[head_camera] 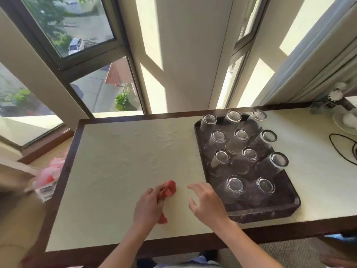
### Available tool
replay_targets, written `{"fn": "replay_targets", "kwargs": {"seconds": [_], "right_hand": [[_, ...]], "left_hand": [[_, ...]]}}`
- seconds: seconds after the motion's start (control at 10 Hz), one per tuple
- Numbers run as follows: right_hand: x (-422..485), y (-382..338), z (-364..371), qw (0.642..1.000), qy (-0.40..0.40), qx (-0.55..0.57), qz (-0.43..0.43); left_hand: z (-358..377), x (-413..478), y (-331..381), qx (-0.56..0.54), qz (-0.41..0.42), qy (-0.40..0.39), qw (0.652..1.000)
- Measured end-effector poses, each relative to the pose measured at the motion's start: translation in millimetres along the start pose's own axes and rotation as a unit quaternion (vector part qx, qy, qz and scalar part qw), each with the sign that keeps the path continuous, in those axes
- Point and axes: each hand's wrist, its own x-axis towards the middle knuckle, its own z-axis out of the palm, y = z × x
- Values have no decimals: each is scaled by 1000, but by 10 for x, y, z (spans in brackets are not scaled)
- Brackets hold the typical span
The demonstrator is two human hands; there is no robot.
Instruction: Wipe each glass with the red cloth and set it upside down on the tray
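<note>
A dark brown tray (257,214) lies on the right half of the cream table (123,161). Several clear glasses (249,154) stand upside down on it in rows. My left hand (147,206) grips the bunched red cloth (168,188) just above the table, left of the tray. My right hand (207,203) hovers beside the tray's near left corner with its fingers spread and relaxed, holding nothing. No glass is in either hand.
A black cable (341,149) and a white plate (345,122) lie at the table's far right, with a small vase of flowers (332,99) behind. Pink packets in a clear box (48,178) sit off the table's left edge. Windows rise behind the table.
</note>
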Motion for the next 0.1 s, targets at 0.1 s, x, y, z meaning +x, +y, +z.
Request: {"fn": "replay_targets", "kwargs": {"seconds": [0.1], "right_hand": [[-74,-11,93,999,-34,24,8]], "left_hand": [[-177,-187,-155,-139,-87,23,986]]}}
